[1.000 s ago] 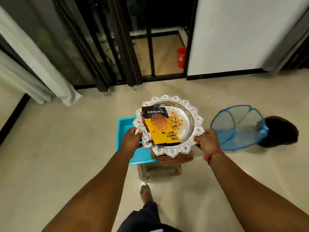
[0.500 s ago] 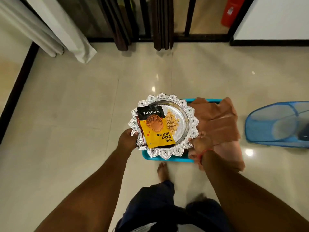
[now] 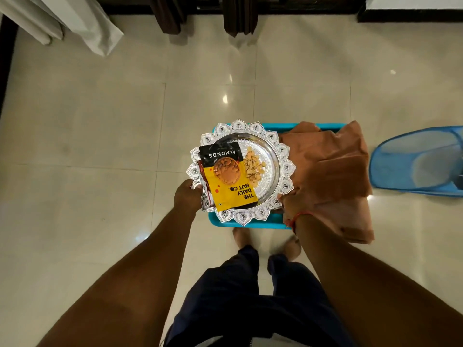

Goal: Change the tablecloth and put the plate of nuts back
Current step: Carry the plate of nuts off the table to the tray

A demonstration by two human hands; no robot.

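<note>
Since a second ago, plate [image 3: 270, 171] has shifted left of the brown cloth [image 3: 330, 169], over the blue worktop [image 3: 275, 126]. Left hand [image 3: 186, 196] fingers clench its rim; right hand [image 3: 290, 204] grip unclear. Two-handed keeps nuts [image 3: 253, 166] level.

The plate [image 3: 271, 181] is held above the table [image 3: 250, 222], over its left part. On the plate, the packet [image 3: 226, 176] lies left and the loose nuts [image 3: 254, 166] right. The cloth [image 3: 330, 171] is draped over the table's right part. The mesh cover [image 3: 416, 161] lies on the floor [image 3: 100, 134], right of the table.
</note>
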